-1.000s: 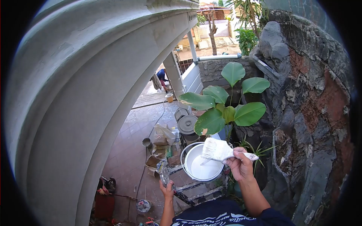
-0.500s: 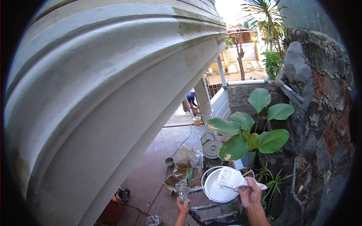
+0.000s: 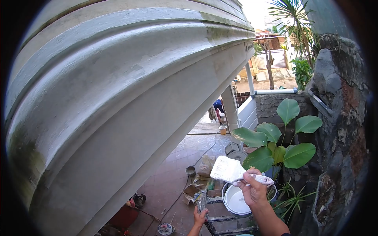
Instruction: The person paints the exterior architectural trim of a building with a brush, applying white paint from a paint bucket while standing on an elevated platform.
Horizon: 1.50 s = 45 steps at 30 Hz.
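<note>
Right hand (image 3: 253, 190) grips one paintbrush (image 3: 230, 170) above one paint bucket (image 3: 236, 200)

White-coated brush (image 3: 228, 170), white paint bucket (image 3: 237, 200), pale grey moulding (image 3: 118, 98), green leaves (image 3: 283, 145)

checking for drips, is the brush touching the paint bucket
Apart. The head view shows the brush held up in the right hand, with open background between its bristles and the bucket below.

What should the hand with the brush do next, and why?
Probably lift the brush up and left to the moulding. The right hand holds it raised above the paint bucket, its bristles white with paint and pointing toward that surface.
</note>
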Tool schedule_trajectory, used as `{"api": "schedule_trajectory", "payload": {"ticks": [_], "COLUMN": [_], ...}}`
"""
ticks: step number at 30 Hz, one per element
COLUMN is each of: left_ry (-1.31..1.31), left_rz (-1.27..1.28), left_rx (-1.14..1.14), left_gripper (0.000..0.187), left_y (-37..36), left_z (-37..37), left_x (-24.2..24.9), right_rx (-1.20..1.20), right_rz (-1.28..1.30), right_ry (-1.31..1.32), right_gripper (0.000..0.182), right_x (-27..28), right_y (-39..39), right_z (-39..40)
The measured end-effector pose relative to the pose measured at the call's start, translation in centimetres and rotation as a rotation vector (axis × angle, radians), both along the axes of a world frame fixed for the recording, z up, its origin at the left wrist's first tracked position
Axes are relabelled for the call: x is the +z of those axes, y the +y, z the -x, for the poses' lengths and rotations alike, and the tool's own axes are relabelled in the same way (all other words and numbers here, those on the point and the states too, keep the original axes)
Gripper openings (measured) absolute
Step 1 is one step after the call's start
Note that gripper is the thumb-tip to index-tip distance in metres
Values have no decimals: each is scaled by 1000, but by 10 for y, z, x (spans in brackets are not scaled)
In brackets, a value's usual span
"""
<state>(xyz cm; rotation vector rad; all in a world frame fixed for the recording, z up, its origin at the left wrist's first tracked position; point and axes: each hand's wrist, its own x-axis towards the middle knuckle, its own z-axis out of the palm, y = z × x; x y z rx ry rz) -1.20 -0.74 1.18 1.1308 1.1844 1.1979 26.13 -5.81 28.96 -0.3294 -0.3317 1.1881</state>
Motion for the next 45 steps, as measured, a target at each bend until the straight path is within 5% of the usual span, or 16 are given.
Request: {"api": "schedule_trajectory", "payload": {"ticks": [7, 11, 19, 26, 33, 36, 41, 45], "left_ry": [24, 172, 180, 224, 252, 261, 273, 287], "left_rz": [-43, -69, -111, -164, -213, -229, -254, -272], "left_rx": [21, -17, 17, 46, 67, 75, 85, 91], "left_gripper": [29, 38, 40, 43, 45, 46, 48, 49], "left_y": [0, 21, 18, 29, 33, 33, 38, 39], "left_z": [-1, 17, 10, 6, 3, 2, -3, -4], "left_x": [1, -74, -62, -71, -77, -77, -77, -86], "right_rx": [-23, -127, -228, -132, -172, -20, -42, -175], "right_rz": [-182, -377, -702, -914, -1399, -1297, -1494, -1310], "right_ry": [-74, -268, -494, -492, -397, -450, -427, -499], "right_gripper": [19, 21, 18, 19, 18, 17, 13, 13], "right_x": [65, 128, 222, 316, 426, 463, 496, 501], "right_y": [30, 38, 68, 73, 38, 0, -14, 0], "right_z": [15, 26, 50, 104, 190, 223, 266, 271]}}
